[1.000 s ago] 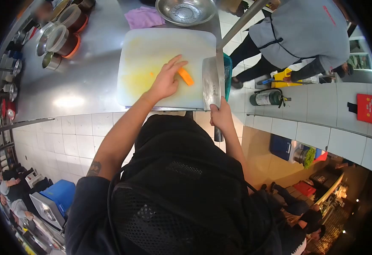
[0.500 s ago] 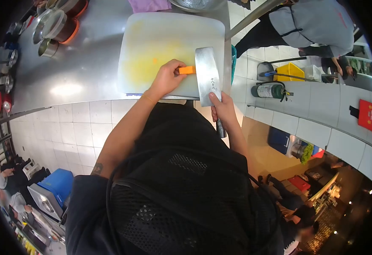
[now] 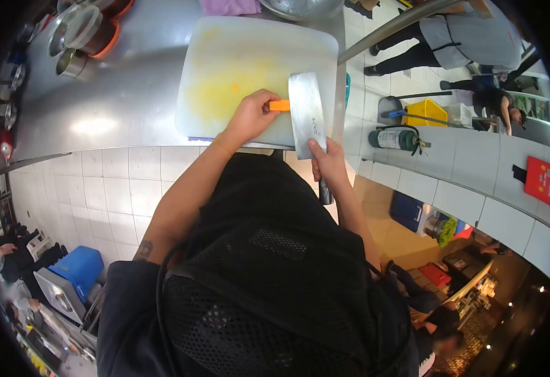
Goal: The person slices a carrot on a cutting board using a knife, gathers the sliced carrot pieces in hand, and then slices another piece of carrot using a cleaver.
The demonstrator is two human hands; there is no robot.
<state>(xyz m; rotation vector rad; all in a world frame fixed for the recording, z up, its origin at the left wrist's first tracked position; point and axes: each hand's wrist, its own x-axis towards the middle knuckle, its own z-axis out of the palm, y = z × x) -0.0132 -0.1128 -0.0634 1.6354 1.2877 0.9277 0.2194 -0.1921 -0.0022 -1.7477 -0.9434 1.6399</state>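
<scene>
A white cutting board (image 3: pixel 225 47) with yellow stains lies on the steel counter. My left hand (image 3: pixel 254 116) is closed on a squared orange carrot piece (image 3: pixel 280 105), its fingertips curled at the left end. Wrapped round the black handle of a wide cleaver (image 3: pixel 306 107), my right hand (image 3: pixel 330 162) has its thumb on the lower blade. The blade stands at the right end of the carrot piece and hides that end; I cannot tell whether it is cutting in. A small orange bit (image 3: pixel 235 88) lies farther up the board.
Lidded containers (image 3: pixel 86 31) and a small metal pot (image 3: pixel 71 63) stand at the counter's far left. A purple cloth (image 3: pixel 230 6) and a metal bowl (image 3: pixel 300 7) are behind the board. To the right are a metal pole (image 3: pixel 394 34), a person in grey (image 3: pixel 476 38) and a fire extinguisher (image 3: pixel 393 138).
The view has shifted slightly. Both hands, the cleaver and the carrot piece keep nearly the same places on the board. At upper right, the people have changed position.
</scene>
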